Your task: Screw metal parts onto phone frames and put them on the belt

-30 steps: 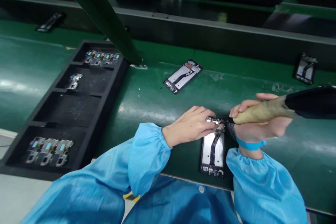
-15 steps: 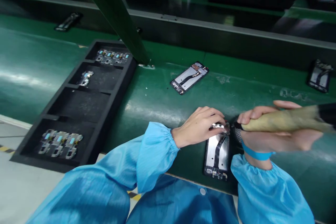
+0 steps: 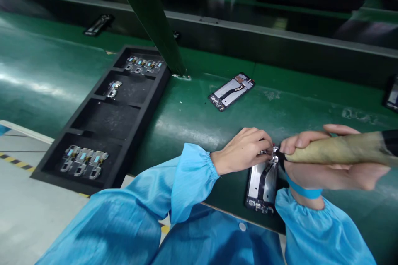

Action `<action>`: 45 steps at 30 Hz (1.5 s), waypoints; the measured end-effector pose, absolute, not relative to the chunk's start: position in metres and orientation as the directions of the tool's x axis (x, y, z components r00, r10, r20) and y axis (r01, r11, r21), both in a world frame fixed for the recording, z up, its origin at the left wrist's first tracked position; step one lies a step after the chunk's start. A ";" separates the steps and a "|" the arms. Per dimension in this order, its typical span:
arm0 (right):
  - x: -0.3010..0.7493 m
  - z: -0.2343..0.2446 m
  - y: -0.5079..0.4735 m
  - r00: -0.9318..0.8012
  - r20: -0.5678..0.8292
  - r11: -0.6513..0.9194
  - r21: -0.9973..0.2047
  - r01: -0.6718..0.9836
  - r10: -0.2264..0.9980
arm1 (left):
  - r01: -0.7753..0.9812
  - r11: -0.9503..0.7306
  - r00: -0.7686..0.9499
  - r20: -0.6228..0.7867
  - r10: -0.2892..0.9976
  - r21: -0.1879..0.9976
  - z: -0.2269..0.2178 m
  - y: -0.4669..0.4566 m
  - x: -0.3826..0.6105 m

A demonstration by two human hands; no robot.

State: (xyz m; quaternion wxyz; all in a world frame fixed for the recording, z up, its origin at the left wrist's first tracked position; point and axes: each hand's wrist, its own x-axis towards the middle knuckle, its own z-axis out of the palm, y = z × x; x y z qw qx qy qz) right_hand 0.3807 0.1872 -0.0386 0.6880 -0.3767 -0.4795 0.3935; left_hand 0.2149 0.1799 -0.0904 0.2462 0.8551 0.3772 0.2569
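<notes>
An opened phone frame (image 3: 263, 184) lies on the green belt (image 3: 192, 116) close to the near edge. My left hand (image 3: 244, 149) rests on its top end, fingers curled and pinching a small metal part (image 3: 275, 152) against it. My right hand (image 3: 326, 161) is wrapped round a tan-handled power screwdriver (image 3: 338, 149), whose dark tip meets that metal part. A blue wrist strap (image 3: 303, 190) circles my right wrist. Both arms wear blue sleeves.
A black compartment tray (image 3: 124, 132) stands to the left and holds several small metal parts (image 3: 83, 161) in its near and far cells. Another opened phone frame (image 3: 231, 91) lies further back on the belt. A green post (image 3: 149, 12) slants up behind the tray. Other phone frames lie at the far left and at the right edge.
The view has shifted so everything sits further right and lower in the picture. My hands stay on the phone's top end, and the screwdriver handle has levelled out slightly.
</notes>
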 end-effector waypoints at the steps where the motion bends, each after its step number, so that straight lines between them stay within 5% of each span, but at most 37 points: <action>1: 0.381 -0.039 0.187 0.228 0.357 0.399 -0.899 -0.179 0.906 | 0.515 -0.595 0.583 0.256 0.771 0.617 -0.091 0.180 0.215; 17: 0.384 -0.043 0.193 0.167 0.444 0.473 -0.842 -0.258 0.880 | 0.494 -0.579 0.570 0.262 0.779 0.648 -0.091 0.181 0.213; 22: 0.389 -0.052 0.203 0.306 0.455 0.518 -0.839 -0.168 0.836 | 0.503 -0.615 0.585 0.284 0.759 0.607 -0.088 0.178 0.207; 29: 0.393 -0.061 0.210 0.315 0.426 0.495 -0.848 -0.188 0.848 | 0.536 -0.661 0.609 0.302 0.733 0.524 -0.087 0.174 0.203; 45: 0.389 -0.063 0.210 0.247 0.410 0.463 -0.860 -0.216 0.878 | 0.542 -0.646 0.606 0.282 0.743 0.537 -0.085 0.175 0.204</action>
